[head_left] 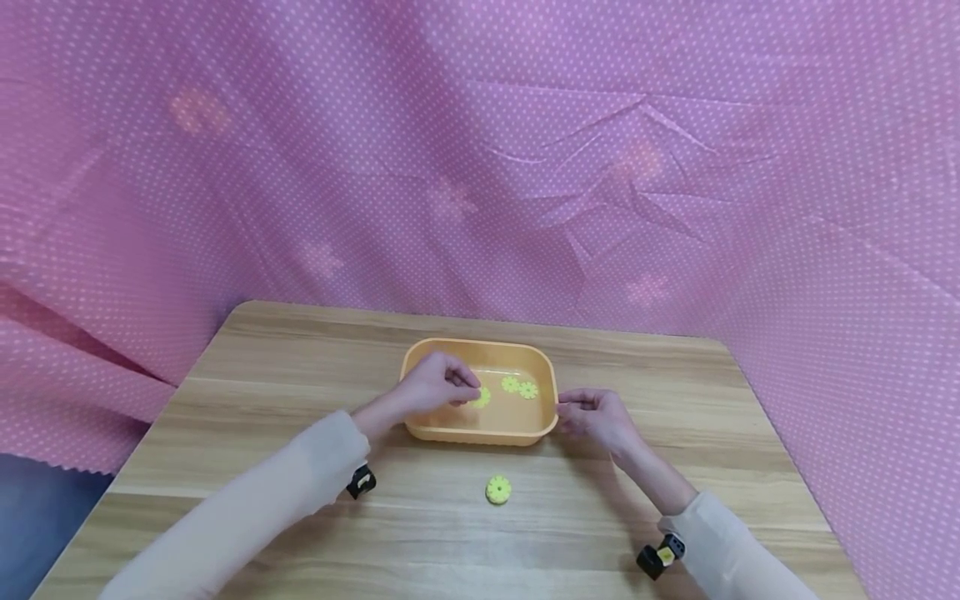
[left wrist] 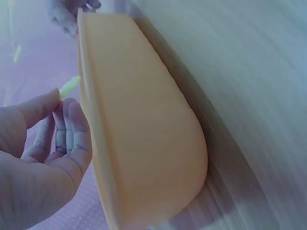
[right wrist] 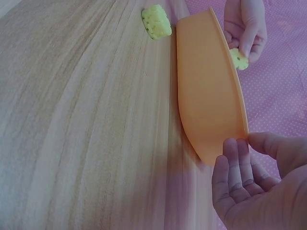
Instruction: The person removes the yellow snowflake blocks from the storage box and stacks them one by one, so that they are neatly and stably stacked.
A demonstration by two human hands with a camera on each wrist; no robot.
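Over the orange plastic basin (head_left: 474, 437), my left hand (head_left: 437, 385) pinches a yellow-green flower-shaped disc (left wrist: 70, 87) between thumb and fingertips. The disc has a small hole in its middle and toothed edges, as the right wrist view shows. Two similar discs (head_left: 528, 390) lie side by side on the basin's floor. At the basin's right end, my right hand (head_left: 598, 418) holds the rim, thumb on top and fingertips against the outer wall (right wrist: 211, 96). A short stack of the same flower discs (right wrist: 156, 22) stands on the table in front of the basin.
The wood-grain table (head_left: 300, 350) has rounded far corners. Pink dotted cloth (head_left: 480, 167) hangs behind it and along both sides. Each wrist wears a small black camera (head_left: 362, 482) near the white sleeve cuff.
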